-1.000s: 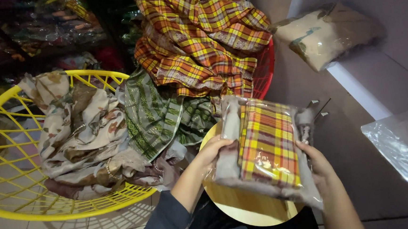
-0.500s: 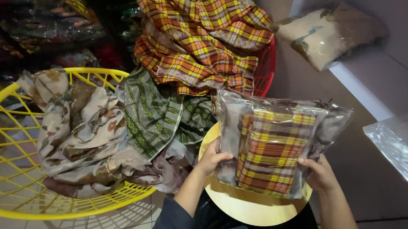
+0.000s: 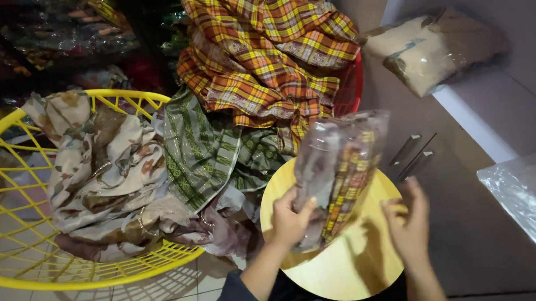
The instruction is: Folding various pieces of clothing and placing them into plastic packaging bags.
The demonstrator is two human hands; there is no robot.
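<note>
My left hand grips the lower edge of a clear plastic bag holding folded yellow-and-red plaid cloth. The bag stands nearly on edge above a round yellow stool top. Off to the right, my right hand is open and apart from the bag, fingers spread over the stool's right side. A large loose yellow, orange and red plaid cloth lies heaped behind the bag.
A yellow wire-style plastic basket at the left holds floral beige cloth and green patterned cloth. A red basket rim shows under the plaid heap. A bagged beige cloth lies on a ledge. Clear plastic sits at right.
The bagged plaid cloth has turned from lying flat and facing me to standing on edge. My right hand has let go of it and pulled away; my left hand still holds it.
</note>
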